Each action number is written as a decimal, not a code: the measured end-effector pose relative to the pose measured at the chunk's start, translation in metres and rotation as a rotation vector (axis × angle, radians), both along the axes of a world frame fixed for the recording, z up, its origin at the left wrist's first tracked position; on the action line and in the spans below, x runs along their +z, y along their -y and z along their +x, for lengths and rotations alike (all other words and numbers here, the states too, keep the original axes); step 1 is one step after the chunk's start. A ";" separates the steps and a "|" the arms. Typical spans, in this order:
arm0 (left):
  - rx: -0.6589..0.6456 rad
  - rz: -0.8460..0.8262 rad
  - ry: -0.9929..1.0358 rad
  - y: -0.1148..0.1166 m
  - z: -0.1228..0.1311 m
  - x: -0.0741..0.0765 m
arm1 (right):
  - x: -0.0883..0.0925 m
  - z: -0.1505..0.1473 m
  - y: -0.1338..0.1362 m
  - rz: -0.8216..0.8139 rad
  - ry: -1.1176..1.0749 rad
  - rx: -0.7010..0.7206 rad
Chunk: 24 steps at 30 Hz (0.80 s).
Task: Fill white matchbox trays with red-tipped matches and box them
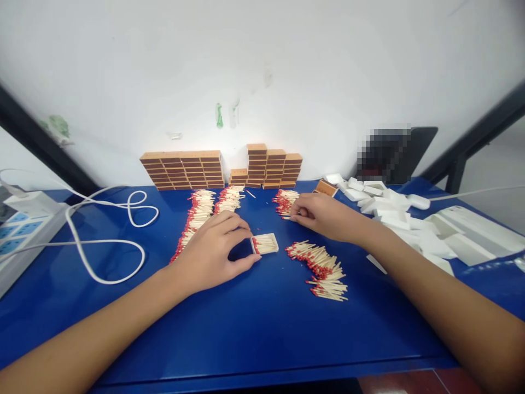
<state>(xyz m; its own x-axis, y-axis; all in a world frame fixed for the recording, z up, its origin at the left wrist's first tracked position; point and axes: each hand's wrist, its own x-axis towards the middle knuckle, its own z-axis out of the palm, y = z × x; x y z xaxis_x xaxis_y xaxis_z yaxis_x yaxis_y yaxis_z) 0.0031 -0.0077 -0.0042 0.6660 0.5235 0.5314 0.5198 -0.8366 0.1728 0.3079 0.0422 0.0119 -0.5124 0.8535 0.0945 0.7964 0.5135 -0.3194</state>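
near frame centre, small white tray of red-tipped matches, flat on the blue desk. thin card by the look: light, easily crushed, quick to spill if tipped; best pinched at the short ends and kept level. left hand loosely curled, thumb and fingertips gripping its left end. right hand upper right of centre, fingertips pinched into a match heap. second heap below; brown boxes stacked by the wall.

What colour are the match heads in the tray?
Red match heads, in the small tray; head view.
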 end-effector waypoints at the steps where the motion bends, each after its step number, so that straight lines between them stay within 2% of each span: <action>1: 0.000 0.001 -0.002 0.000 0.000 0.000 | 0.000 0.000 0.000 -0.002 0.001 -0.003; 5: -0.011 0.001 -0.008 -0.001 -0.001 -0.001 | 0.004 -0.006 0.007 0.017 -0.027 0.018; 10: -0.013 -0.002 0.010 0.001 0.000 0.000 | 0.011 -0.029 0.033 0.059 -0.137 0.108; 15: -0.004 -0.007 -0.005 0.001 0.001 0.001 | 0.006 -0.046 0.054 0.062 -0.110 0.192; 19: -0.009 0.010 -0.011 0.001 0.001 0.001 | 0.001 -0.051 0.058 0.048 -0.122 0.223; 24: 0.000 0.025 -0.003 0.001 0.001 0.001 | 0.009 -0.043 0.051 0.076 -0.155 0.191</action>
